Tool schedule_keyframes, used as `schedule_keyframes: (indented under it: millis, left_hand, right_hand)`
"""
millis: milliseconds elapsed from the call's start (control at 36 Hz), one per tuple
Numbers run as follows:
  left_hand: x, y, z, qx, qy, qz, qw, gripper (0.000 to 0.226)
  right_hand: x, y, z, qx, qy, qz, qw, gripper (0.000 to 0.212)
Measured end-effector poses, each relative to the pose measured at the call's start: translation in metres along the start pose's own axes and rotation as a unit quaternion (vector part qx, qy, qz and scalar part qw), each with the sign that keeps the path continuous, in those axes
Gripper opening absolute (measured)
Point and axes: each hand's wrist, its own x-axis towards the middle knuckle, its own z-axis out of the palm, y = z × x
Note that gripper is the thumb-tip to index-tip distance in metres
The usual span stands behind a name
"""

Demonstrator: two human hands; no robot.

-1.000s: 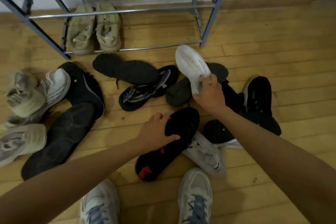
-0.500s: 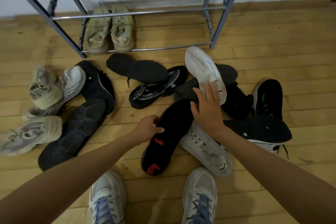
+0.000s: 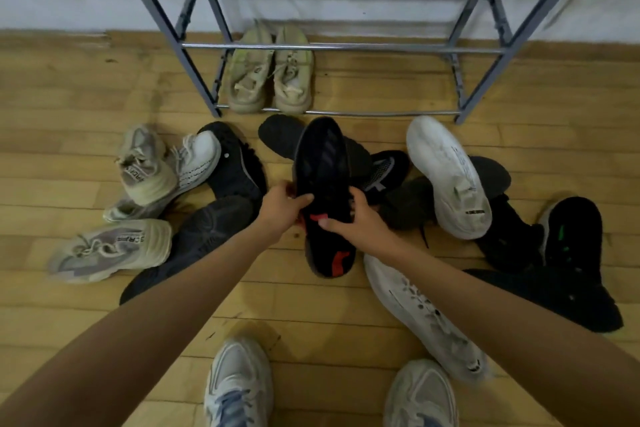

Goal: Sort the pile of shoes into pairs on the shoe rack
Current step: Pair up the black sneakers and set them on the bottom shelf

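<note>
Both my hands now grip one black shoe (image 3: 323, 184), sole up, red marks near its heel; my left hand (image 3: 282, 208) clasps its edge at 9 o'clock, my right hand (image 3: 360, 218) at 3 o'clock; a second ago the right held the white shoe (image 3: 450, 177), which now lies released, sole up, at 3 o'clock of the black one; the black shoe has risen off the pile, toe toward the shoe rack (image 3: 346, 45) at 12 o'clock; one pale green pair (image 3: 272, 73) stands on the bottom tier; I judge this shoe chosen next, its mate not yet found.
</note>
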Motion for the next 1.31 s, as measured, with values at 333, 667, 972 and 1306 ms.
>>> schedule_keyframes:
  millis: [333, 667, 972, 1306]
  left_hand:
    - [0.003, -0.028, -0.03, -0.113, -0.024, -0.015, 0.993, 0.044]
    - [-0.012, -0.102, -0.093, 0.522, 0.058, 0.002, 0.851, 0.115]
    - [-0.016, -0.07, -0.109, 0.411, 0.048, 0.057, 0.909, 0.116]
    - [0.018, -0.019, -0.097, -0.217, -0.114, 0.026, 0.969, 0.058]
  right_hand:
    - [0.025, -0.021, 0.041, -0.262, 0.044, -0.01, 0.964, 0.126]
    - [0.025, -0.019, 0.039, -0.372, 0.08, 0.0, 0.925, 0.12]
    - [0.018, -0.016, 0.029, -0.342, 0.108, -0.006, 0.934, 0.117]
    - [0.011, -0.001, -0.011, -0.286, 0.154, 0.027, 0.945, 0.115]
